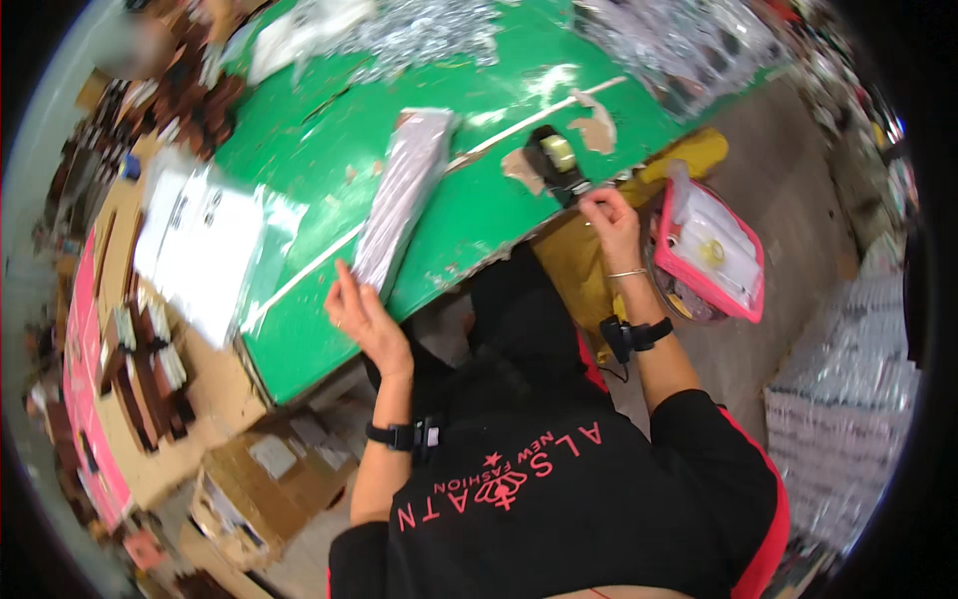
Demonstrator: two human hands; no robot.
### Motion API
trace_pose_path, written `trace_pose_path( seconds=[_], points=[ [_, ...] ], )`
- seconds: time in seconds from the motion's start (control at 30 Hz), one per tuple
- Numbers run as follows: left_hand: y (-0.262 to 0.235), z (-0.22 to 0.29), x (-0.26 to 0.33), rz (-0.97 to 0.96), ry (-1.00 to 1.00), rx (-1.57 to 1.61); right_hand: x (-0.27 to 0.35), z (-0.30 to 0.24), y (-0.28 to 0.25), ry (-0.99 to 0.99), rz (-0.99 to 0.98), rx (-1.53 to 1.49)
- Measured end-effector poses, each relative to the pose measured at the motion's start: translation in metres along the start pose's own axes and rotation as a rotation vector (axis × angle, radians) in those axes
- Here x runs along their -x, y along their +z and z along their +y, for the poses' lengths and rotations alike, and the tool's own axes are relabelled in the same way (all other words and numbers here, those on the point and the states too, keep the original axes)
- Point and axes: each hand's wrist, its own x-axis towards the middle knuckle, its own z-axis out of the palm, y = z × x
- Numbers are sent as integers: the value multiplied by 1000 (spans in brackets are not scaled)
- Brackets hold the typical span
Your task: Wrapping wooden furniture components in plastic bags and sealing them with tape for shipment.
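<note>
A long, narrow bundle in clear plastic wrap (407, 190) lies slantwise on the green tabletop (309, 160). At its near end is my left hand (369, 324), fingers stretched and apart. The fingertips are beside the wrap; whether they touch it I cannot tell. My right hand (614, 228) is closed in a pinch at the near end of a black tape dispenser (552, 160) with a yellowish roll. Anything thin between those fingertips is too small to make out. Torn brown paper scraps (596, 125) lie around the dispenser.
Clear plastic bags (689, 50) heap at the far edge. A sheet in clear plastic (200, 250) lies on the left. Beside my right arm stands a pink basket (740, 299). A cardboard box (264, 489) is on the floor at lower left, wrapped stacks (843, 399) at right.
</note>
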Motion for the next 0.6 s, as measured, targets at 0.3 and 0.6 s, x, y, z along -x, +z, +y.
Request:
trace_pose_path(
  seconds=[0.3,0.6],
  points=[
    [2,-4,-4,53,-13,31,1,40,-30,-66,-224,660],
    [0,-2,-2,136,-193,396,40,-110,192,45,-851,43]
  ],
)
